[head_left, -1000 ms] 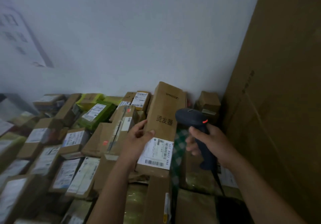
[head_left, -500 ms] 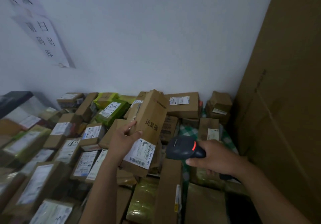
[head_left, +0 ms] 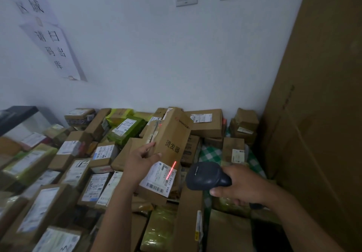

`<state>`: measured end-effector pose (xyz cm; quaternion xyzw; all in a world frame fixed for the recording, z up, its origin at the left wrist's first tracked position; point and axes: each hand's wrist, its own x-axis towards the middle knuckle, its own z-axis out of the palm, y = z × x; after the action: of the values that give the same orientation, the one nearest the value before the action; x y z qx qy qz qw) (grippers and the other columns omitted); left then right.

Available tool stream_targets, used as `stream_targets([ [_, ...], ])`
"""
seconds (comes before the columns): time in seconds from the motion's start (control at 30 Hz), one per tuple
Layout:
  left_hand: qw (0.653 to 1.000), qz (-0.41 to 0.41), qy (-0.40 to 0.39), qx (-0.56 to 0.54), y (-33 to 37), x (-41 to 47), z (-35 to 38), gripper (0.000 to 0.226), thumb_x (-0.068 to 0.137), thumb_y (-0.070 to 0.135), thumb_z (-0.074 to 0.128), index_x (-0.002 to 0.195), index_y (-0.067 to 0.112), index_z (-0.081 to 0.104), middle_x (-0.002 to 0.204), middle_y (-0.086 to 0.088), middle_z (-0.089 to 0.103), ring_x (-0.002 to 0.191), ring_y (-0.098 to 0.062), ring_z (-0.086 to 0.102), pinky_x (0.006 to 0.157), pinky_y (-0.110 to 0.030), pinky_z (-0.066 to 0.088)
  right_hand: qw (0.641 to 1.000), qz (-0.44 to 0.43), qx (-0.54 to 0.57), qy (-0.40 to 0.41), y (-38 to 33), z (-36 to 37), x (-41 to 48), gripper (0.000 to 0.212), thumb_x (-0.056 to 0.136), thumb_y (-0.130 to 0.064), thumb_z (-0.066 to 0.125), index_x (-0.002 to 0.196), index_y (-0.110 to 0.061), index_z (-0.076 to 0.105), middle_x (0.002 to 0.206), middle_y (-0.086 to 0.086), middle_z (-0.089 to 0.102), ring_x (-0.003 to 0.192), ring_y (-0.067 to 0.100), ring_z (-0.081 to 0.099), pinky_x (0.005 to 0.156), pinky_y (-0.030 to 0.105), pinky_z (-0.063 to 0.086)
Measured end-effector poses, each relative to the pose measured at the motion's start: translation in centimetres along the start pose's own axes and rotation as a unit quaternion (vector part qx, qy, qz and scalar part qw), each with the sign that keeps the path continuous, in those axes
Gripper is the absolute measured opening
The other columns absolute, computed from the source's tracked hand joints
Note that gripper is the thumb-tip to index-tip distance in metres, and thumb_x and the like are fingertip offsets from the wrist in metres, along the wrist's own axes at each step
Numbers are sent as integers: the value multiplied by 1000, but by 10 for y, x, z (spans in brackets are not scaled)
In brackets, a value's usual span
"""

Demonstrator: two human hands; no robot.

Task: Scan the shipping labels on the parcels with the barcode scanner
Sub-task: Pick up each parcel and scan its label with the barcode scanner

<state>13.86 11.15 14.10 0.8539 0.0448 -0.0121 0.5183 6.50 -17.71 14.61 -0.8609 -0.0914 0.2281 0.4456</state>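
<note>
My left hand (head_left: 141, 160) grips the left side of a long brown cardboard parcel (head_left: 172, 136), tilted up over the pile. A white shipping label (head_left: 158, 178) with barcodes is stuck on its near end. My right hand (head_left: 239, 185) holds a dark barcode scanner (head_left: 205, 176) by its handle, its head pointing left at the label. A red scan line (head_left: 170, 170) falls across the label's right edge.
Many taped cardboard parcels with white labels (head_left: 68, 173) cover the surface, plus a green-wrapped one (head_left: 127, 128). A green checked cloth (head_left: 210, 152) shows between boxes. A tall cardboard sheet (head_left: 317, 114) stands at right. A paper notice (head_left: 52, 50) hangs on the white wall.
The scanner has swung down from upright to point at the label, and a red scan line now shows on it. The parcel has tilted left, away from the scanner.
</note>
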Motion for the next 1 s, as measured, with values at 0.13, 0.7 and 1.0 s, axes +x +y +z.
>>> stream_targets([
  [0.13, 1000, -3, -7, -13, 1, 0, 2, 52, 88, 25, 72, 137, 32, 55, 102, 12, 63, 84, -1, 65, 57, -9, 44, 1000, -5, 7, 0, -2, 0, -3, 26, 84, -37, 76, 105, -25, 65, 77, 13, 71, 55, 12, 63, 52, 25, 51],
  [0.7, 977, -83, -56, -190, 36, -16, 98, 56, 85, 43, 72, 136, 27, 55, 88, 10, 73, 73, -4, 73, 54, -19, 53, 908, -27, 312, 278, 11, -2, 32, 7, 89, -25, 72, 88, -30, 68, 82, -12, 76, 75, 2, 72, 60, 17, 55],
  [1.0, 873, -227, -290, -319, 30, -5, 120, 72, 70, 69, 71, 125, 22, 63, 115, -18, 71, 107, -34, 69, 95, -50, 54, 891, 36, 330, 309, 36, -19, 48, 14, 87, -42, 69, 88, -28, 66, 80, -5, 75, 71, 11, 72, 65, 31, 53],
])
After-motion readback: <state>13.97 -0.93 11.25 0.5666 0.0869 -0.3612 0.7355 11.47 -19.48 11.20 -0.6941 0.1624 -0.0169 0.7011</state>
